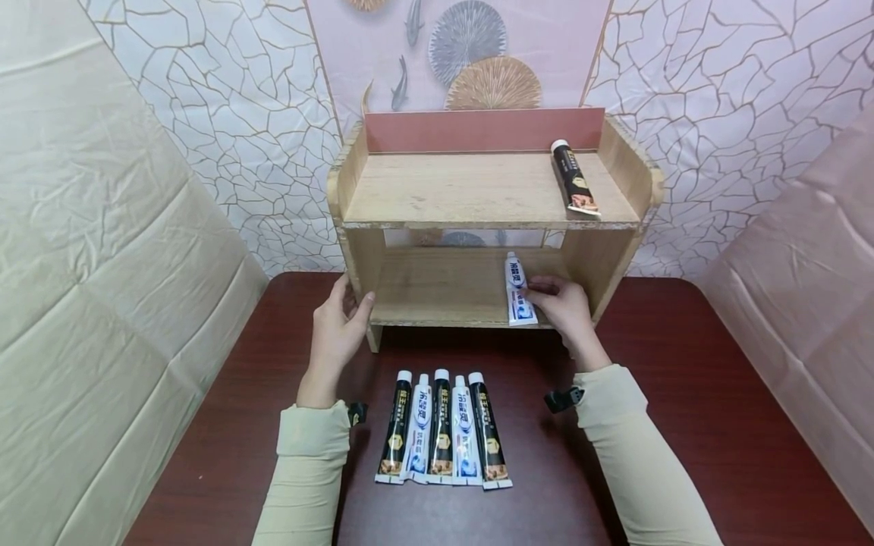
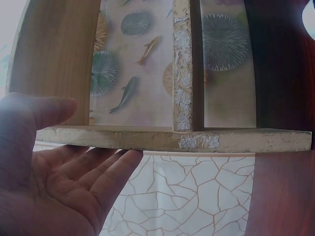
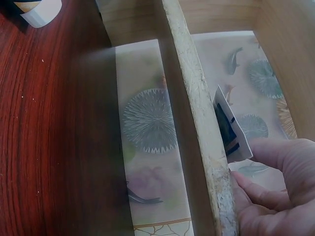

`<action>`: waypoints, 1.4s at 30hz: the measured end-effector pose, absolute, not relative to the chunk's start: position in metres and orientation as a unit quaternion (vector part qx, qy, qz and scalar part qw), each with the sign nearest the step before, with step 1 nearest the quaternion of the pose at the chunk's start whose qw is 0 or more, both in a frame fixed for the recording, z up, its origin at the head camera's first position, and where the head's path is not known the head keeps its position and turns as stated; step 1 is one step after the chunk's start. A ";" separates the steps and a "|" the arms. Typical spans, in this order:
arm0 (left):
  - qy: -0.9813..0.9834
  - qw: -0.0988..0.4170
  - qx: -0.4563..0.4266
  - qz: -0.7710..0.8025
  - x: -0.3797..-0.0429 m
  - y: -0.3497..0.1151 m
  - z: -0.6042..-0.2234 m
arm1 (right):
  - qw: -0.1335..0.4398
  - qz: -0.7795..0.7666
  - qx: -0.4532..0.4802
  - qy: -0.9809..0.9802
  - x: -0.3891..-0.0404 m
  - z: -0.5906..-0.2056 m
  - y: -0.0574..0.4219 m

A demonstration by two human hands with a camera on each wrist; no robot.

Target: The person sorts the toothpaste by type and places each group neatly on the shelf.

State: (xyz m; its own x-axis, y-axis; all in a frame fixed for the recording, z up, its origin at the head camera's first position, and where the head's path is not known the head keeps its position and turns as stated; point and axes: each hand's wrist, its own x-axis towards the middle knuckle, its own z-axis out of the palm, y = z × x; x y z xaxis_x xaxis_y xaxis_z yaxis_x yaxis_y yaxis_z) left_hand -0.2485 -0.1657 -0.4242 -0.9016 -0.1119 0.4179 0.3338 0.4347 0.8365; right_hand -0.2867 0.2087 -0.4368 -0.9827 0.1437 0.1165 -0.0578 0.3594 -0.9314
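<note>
A white-and-blue toothpaste tube (image 1: 517, 292) lies on the lower board of a small wooden shelf (image 1: 437, 284), cap toward the back. My right hand (image 1: 563, 307) holds this tube from its right side with thumb and fingers; its flat crimped end (image 3: 236, 130) shows in the right wrist view. At the shelf's left side panel, my left hand (image 1: 337, 318) grips the front edge. In the left wrist view, the thumb (image 2: 56, 109) is on the inner side and the fingers (image 2: 110, 177) press the outer side. A black toothpaste tube (image 1: 573, 178) lies on the upper board.
Several toothpaste tubes, black (image 1: 441, 425) and white (image 1: 466, 432) alternating, lie in a row on the dark red table (image 1: 273, 485) before the shelf. A patterned backdrop (image 1: 225, 114) hangs behind. Pale cloth (image 1: 123, 250) borders the left side.
</note>
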 end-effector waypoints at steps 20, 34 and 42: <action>-0.821 0.210 -0.063 -0.527 -0.247 -0.165 -0.422 | 0.108 0.540 -0.025 -0.834 -0.285 -0.438 0.209; -0.822 0.208 -0.065 -0.526 -0.246 -0.166 -0.422 | 0.114 0.556 -0.027 -0.823 -0.283 -0.439 0.208; -0.820 0.208 -0.069 -0.529 -0.246 -0.166 -0.422 | 0.117 0.554 -0.028 -0.824 -0.283 -0.439 0.208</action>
State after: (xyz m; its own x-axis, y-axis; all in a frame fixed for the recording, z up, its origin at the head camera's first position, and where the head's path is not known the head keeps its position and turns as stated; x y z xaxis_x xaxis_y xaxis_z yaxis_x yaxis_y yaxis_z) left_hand -0.2463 -0.1665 -0.4218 -0.9041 -0.1059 0.4140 0.3334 0.4312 0.8384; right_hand -0.2830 0.2077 -0.4394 -0.9711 0.1756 0.1614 -0.0830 0.3855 -0.9190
